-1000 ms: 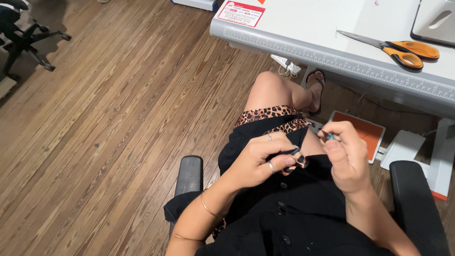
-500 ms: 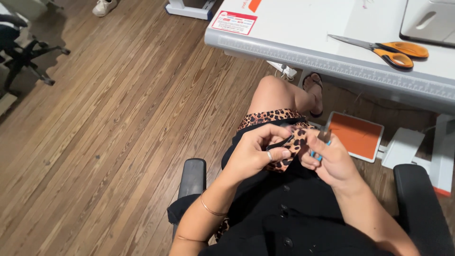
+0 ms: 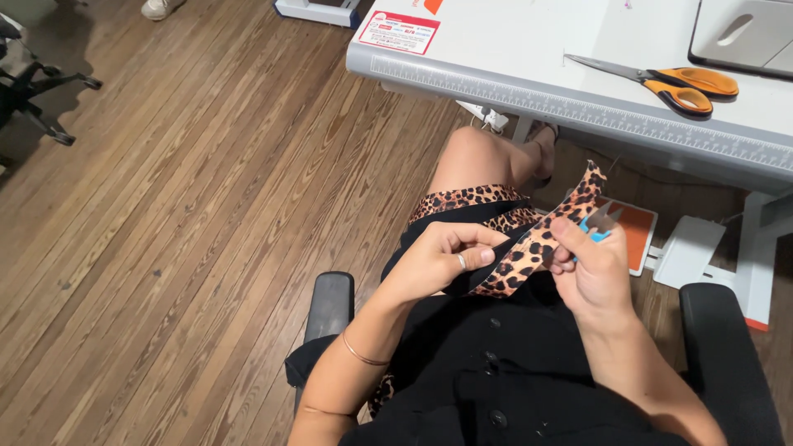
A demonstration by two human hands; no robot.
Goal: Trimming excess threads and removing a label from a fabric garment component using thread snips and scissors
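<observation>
Far left I see an office chair [image 3: 33,91] on the wood floor [image 3: 165,248]. My left hand [image 3: 438,260] is pinched shut on the lower end of the leopard strip [image 3: 541,239], over my lap. The strip rises slantwise to the right, pulled taut, I judge, so its edge is easier to work. My right hand [image 3: 591,268] grips the strip's middle together with small blue snips [image 3: 599,223]. On the table [image 3: 578,107] above lie orange scissors [image 3: 673,83], set aside.
</observation>
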